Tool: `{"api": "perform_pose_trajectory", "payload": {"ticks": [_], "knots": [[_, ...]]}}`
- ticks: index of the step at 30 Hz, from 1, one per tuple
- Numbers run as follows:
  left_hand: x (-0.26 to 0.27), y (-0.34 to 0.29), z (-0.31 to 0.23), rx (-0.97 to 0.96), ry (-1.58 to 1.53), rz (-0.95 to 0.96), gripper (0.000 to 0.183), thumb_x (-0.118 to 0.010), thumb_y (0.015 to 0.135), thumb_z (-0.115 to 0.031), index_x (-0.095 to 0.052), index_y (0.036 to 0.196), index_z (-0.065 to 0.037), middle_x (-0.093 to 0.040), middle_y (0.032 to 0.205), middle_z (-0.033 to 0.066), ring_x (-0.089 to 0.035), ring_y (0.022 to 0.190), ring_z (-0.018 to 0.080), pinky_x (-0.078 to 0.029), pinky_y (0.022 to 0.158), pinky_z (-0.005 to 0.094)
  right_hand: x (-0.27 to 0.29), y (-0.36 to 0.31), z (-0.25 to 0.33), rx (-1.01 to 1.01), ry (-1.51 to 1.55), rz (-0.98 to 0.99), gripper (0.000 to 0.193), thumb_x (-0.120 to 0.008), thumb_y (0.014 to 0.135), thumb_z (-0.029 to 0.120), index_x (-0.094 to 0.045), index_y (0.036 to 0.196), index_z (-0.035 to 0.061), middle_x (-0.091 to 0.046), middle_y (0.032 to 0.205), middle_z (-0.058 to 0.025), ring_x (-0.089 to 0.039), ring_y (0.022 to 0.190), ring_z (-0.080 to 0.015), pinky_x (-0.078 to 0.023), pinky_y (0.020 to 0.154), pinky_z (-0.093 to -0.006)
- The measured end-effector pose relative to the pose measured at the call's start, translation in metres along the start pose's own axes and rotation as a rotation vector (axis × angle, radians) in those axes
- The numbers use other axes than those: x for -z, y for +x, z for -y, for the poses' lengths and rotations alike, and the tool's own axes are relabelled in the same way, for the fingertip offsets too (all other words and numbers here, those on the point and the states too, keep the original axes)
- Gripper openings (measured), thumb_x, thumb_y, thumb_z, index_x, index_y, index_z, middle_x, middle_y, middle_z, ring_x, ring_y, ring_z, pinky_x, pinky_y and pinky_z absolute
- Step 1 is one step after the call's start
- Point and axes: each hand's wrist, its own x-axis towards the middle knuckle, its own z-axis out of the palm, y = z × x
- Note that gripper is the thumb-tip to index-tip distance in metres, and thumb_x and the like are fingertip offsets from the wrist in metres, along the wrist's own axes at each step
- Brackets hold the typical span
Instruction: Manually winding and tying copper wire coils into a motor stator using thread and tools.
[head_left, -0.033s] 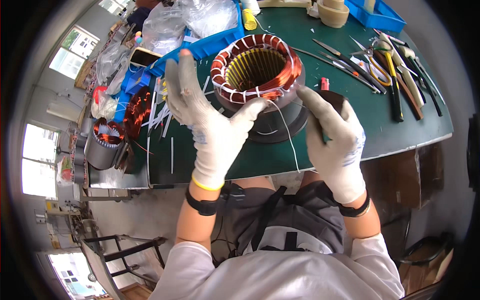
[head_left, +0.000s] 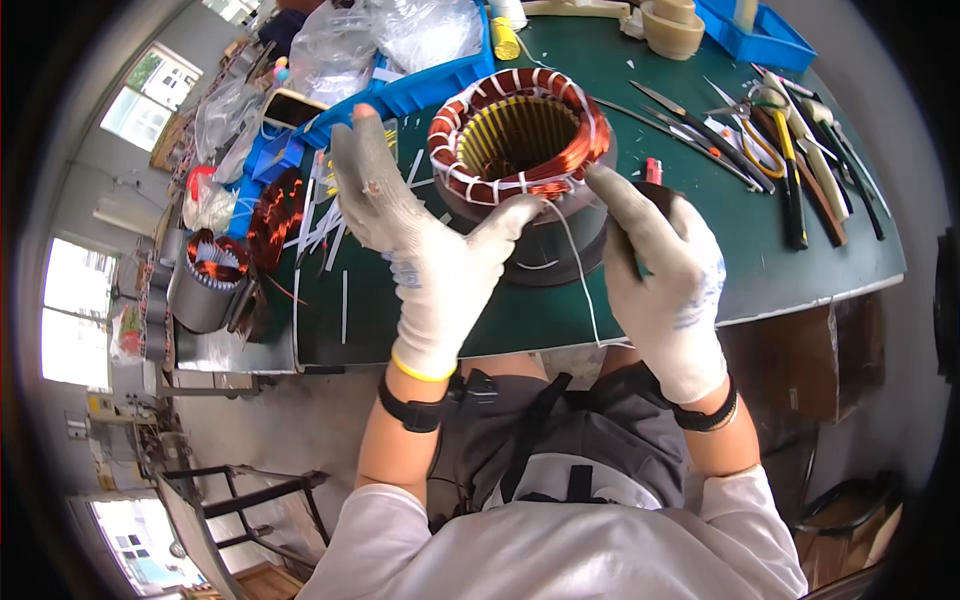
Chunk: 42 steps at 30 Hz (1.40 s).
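Observation:
In front of me a motor stator (head_left: 590, 150) with a ring of red-brown copper windings, laced with white cord, sits on a dark round base (head_left: 580, 262). Yellow slot strips line its bore. My left hand (head_left: 425, 235), in a white-and-grey glove, has its fingers stretched upward and its thumb against the near winding edge. From there the loose white cord (head_left: 578, 255) hangs past the table edge. My gloved right hand (head_left: 672, 270) is at the stator's right side, index fingertip by the winding and the other fingers curled; what they grip is hidden.
At right lie scissors (head_left: 760, 145), a yellow-and-black-handled tool (head_left: 788, 175) and several long tools. A red lighter-like piece (head_left: 653, 170) is near my right hand. Left are white strips (head_left: 325, 230), copper coils (head_left: 275, 225), another stator (head_left: 205, 295) and a blue tray (head_left: 440, 90) with plastic bags.
The stator and my left hand appear slightly farther right in view. My right hand has shifted slightly left, closer to the winding. The cord still hangs down.

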Motion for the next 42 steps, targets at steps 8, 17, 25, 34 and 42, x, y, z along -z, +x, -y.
{"api": "perform_pose_trajectory", "payload": {"ticks": [8,17,25,34,42], "knots": [[-0.002,-0.011,-0.003,0.188,-0.074,0.011,0.138,-0.097,0.059,-0.032,-0.005,0.154,0.008,-0.015,0.157,0.0297,-0.017,0.147,0.041,-0.018,0.12,0.0501,0.022,0.038,0.004,-0.126,0.1,0.618,0.07,-0.065,0.072,-0.009,-0.058,0.138,0.0129,-0.064,0.116,-0.0202,-0.063,0.107,-0.0374,-0.05,0.093,-0.0424],[-0.008,-0.01,0.009,0.081,-0.035,-0.043,0.135,-0.093,0.058,-0.046,-0.013,0.154,0.004,-0.021,0.151,0.0372,-0.026,0.14,0.0519,-0.023,0.114,0.0589,-0.016,0.147,-0.003,0.359,-0.247,1.278,0.055,-0.073,0.074,0.032,-0.066,0.121,0.0059,-0.072,0.104,-0.0147,-0.067,0.105,-0.0301,-0.045,0.098,-0.0424],[0.01,0.036,0.014,-0.229,-0.349,0.521,0.064,-0.075,0.085,-0.027,-0.052,0.141,-0.007,-0.067,0.117,0.015,-0.058,0.115,0.0325,-0.039,0.107,0.0458,0.036,0.04,-0.047,-0.155,0.888,0.245,0.016,-0.06,0.089,0.003,-0.062,0.104,-0.0014,-0.067,0.093,-0.009,-0.067,0.082,-0.018,-0.053,0.073,-0.0321],[-0.012,0.026,0.029,-0.422,-0.491,0.327,0.019,-0.075,0.08,-0.015,-0.072,0.099,-0.016,-0.071,0.091,-0.001,-0.062,0.083,0.0237,-0.044,0.089,0.0398,0.021,-0.013,-0.026,-0.583,1.267,0.205,0.035,-0.058,0.098,0.017,-0.056,0.128,0.0014,-0.06,0.111,-0.004,-0.058,0.096,-0.0153,-0.048,0.087,-0.0298],[-0.009,0.024,0.023,-0.395,-0.5,0.391,0.014,-0.075,0.078,-0.013,-0.073,0.091,-0.016,-0.072,0.093,-0.0001,-0.062,0.083,0.0237,-0.043,0.091,0.0405,0.119,-0.111,-0.038,-0.356,1.432,-0.165,0.041,-0.06,0.098,0.03,-0.057,0.135,0.0116,-0.059,0.135,-0.003,-0.058,0.103,-0.0192,-0.047,0.08,-0.0295]]}}
